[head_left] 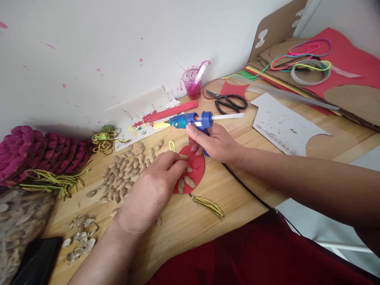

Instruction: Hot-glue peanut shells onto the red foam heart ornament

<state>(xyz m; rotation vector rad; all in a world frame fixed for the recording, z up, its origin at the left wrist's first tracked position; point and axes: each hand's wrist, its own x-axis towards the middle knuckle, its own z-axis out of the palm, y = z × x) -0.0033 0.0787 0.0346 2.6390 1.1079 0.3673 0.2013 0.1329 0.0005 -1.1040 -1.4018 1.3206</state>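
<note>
Item: peanut (pixel 184 157) going onto red disc (pixel 194 168). Press it flat and hold the glue gun (pixel 190 120) nozzle clear of skin. Left hand (pixel 151 190): fingertips pinched on the peanut, over the disc. Right hand (pixel 215 142): fingers clenched round the gun's grip, just above the left fingertips.

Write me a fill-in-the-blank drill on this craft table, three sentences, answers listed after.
1. The right hand grips a glue gun whose body is coloured ____.
2. The left hand presses a peanut shell onto a round piece of ____ paper.
3. Behind the glue gun, black-handled ____ lie on the wooden table, near a cup stained pink.

Missing words: blue; red; scissors
</note>
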